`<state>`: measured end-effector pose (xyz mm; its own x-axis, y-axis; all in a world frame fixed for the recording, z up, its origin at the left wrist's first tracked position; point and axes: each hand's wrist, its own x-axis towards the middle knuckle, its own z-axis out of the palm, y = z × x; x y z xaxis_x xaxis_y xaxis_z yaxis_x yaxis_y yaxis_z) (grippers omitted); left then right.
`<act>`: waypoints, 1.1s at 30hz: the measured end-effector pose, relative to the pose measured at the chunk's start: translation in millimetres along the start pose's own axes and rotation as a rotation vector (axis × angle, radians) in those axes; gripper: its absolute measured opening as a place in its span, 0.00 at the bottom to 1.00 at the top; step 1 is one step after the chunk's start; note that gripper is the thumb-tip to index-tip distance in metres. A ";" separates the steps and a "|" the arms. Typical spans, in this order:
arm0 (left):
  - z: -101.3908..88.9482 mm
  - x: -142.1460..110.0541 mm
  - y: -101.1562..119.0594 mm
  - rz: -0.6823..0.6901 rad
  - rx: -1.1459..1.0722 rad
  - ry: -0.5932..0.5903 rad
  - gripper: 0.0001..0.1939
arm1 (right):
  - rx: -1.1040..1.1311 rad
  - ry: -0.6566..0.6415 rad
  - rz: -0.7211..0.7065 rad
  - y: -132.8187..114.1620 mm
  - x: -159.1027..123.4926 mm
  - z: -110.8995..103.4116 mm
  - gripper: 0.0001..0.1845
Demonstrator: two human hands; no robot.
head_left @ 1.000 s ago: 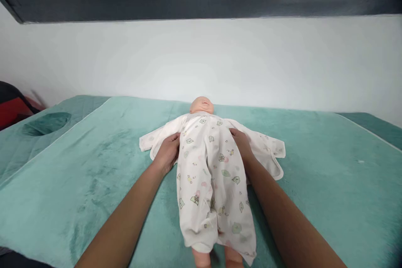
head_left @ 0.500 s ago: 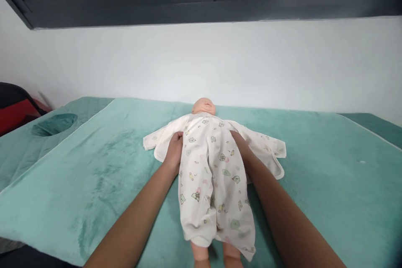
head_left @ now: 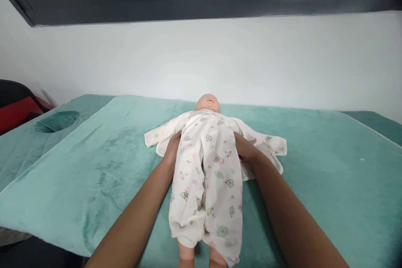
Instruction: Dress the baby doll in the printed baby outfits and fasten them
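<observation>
The baby doll (head_left: 207,103) lies on its back on the green massage bed (head_left: 314,184), squarely between my two hands, its head towards the wall (head_left: 201,58) and beyond my fingers, its bare lower legs (head_left: 186,255) nearer to me. Its white baby outfit (head_left: 209,167), printed with small animal faces, runs from the neck down over the body; I cannot tell whether it is all one piece

My left hand (head_left: 173,146) is partly curled and set against one side of the outfit at the torso, touching the cloth; its fingertips are hidden, so I cannot tell whether they pinch anything. My right hand (head_left: 244,147) reaches in at the opposite side with its fingers behind the cloth, and I cannot tell whether they are spread or pressed together

I count one doll, two sleeves (head_left: 272,144) stretched out sideways, two trouser legs with the doll's two lower legs showing below them, one face hole (head_left: 58,121) in the bed and one dark window frame (head_left: 125,6) above
</observation>
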<state>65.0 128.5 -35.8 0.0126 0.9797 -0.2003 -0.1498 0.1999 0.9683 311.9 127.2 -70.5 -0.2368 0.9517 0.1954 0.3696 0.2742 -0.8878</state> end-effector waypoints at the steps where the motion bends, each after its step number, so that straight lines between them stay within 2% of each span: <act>1: 0.9 -3.2 -0.4 -0.020 -0.029 -0.055 0.08 | 0.014 -0.009 0.012 -1.5 -1.3 -0.5 0.17; 5: 0.2 -7.7 -4.5 -0.089 -0.131 -0.294 0.18 | 0.056 -0.018 0.071 -14.0 -6.2 -3.4 0.16; 10: -5.1 -6.4 -4.6 -0.111 -0.140 -0.414 0.24 | 0.173 -0.019 0.075 -23.4 -11.0 -7.0 0.15; 14: -5.3 -11.9 1.8 -0.117 -0.123 -0.412 0.25 | 0.322 -0.008 0.159 -23.2 -13.9 -6.3 0.16; 18: -5.8 -18.0 5.8 -0.094 -0.118 -0.421 0.20 | 0.458 -0.043 0.243 -28.9 -15.2 -4.3 0.18; 24: -8.7 -14.5 -1.2 -0.110 -0.112 -0.426 0.18 | 0.314 -0.053 0.248 -43.0 -12.4 -4.4 0.17; 28: -9.7 -12.2 -4.0 -0.092 -0.084 -0.444 0.20 | 0.264 -0.011 0.208 -44.5 -13.4 -3.0 0.18; 33: -4.8 -21.2 3.6 -0.008 0.001 -0.333 0.17 | 0.189 0.108 0.156 -44.4 -16.3 3.9 0.22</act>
<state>59.4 108.4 -28.7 0.3362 0.9300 -0.1485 -0.1473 0.2076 0.9671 295.8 99.0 -36.0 -0.0893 0.9924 0.0845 0.2173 0.1022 -0.9707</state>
